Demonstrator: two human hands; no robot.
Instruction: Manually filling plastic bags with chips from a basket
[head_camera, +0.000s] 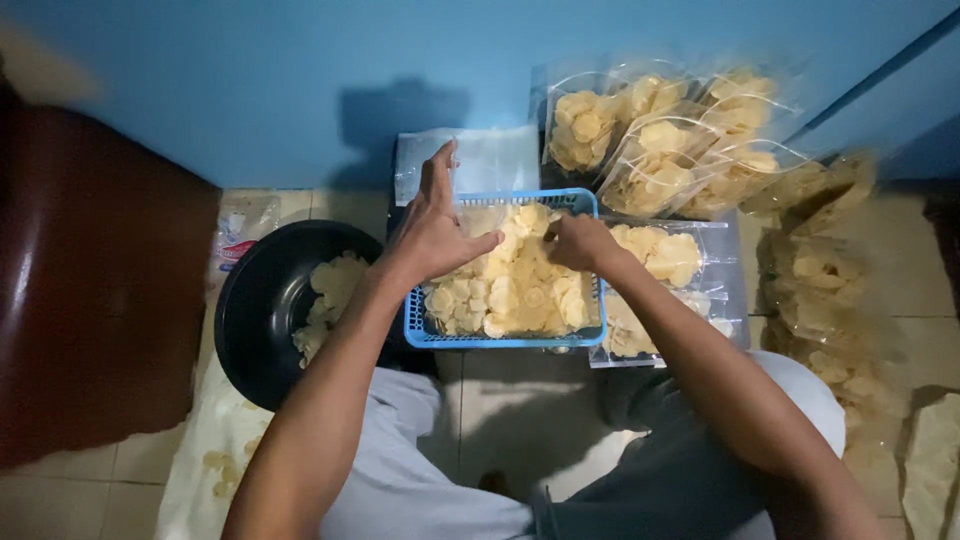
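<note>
Blue basket (420, 325) of pale chips (510, 290) abuts black bowl (255, 310) and filled bags (650, 150); little free floor. Left hand (432, 232) grip apart above basket. Right hand (580, 242) grip clamped on chips.

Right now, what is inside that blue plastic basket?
The blue plastic basket is heaped with pale yellow round crackers. The right hand rests among them; the basket's bottom is covered.

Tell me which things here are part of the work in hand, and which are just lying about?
In use:
left hand
right hand
blue basket of pale crackers
clear bag at the left hand's fingers

Lying about:
filled bags by the wall
black bowl
brown chair
</note>
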